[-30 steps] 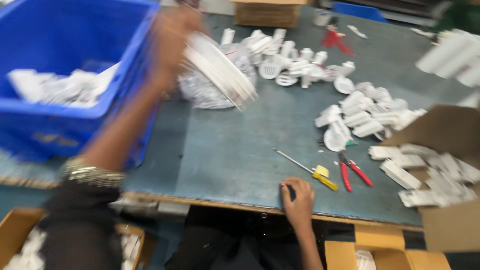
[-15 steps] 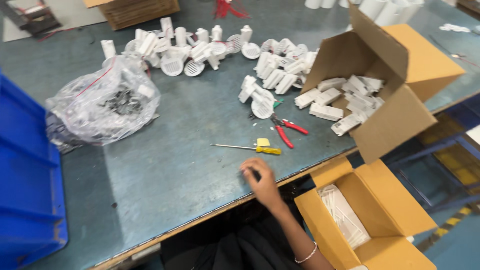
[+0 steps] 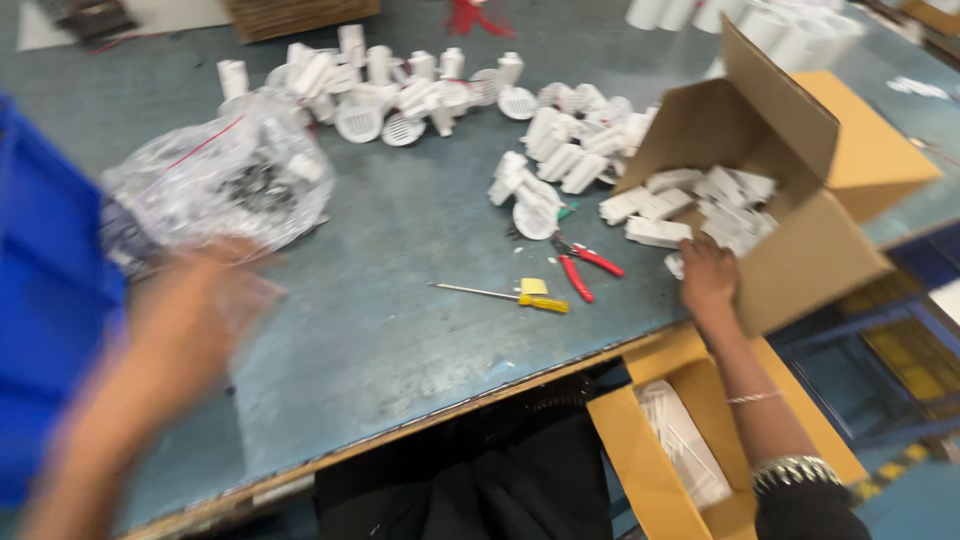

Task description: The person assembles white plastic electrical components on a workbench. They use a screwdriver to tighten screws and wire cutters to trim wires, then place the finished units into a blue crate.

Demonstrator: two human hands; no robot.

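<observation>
1. Head view: my right hand (image 3: 708, 275) reached into the mouth of the tipped cardboard box (image 3: 790, 150) at the table's right edge, fingers curled over the white plastic pieces (image 3: 690, 205) spilling from it; whether it had clenched one, I could not tell
2. My left hand (image 3: 205, 300) was a blur near the clear plastic bag (image 3: 215, 180) of small parts, beside the blue bin (image 3: 45, 300); its grip I could not tell
3. I judged the step as gathering pieces at the box; the next move called for a firm pinch on one piece
4. A second open cardboard box (image 3: 640, 470) stood below the table edge; a yellow-handled screwdriver (image 3: 505, 293) and red pliers (image 3: 585, 265) lay between my hands
</observation>
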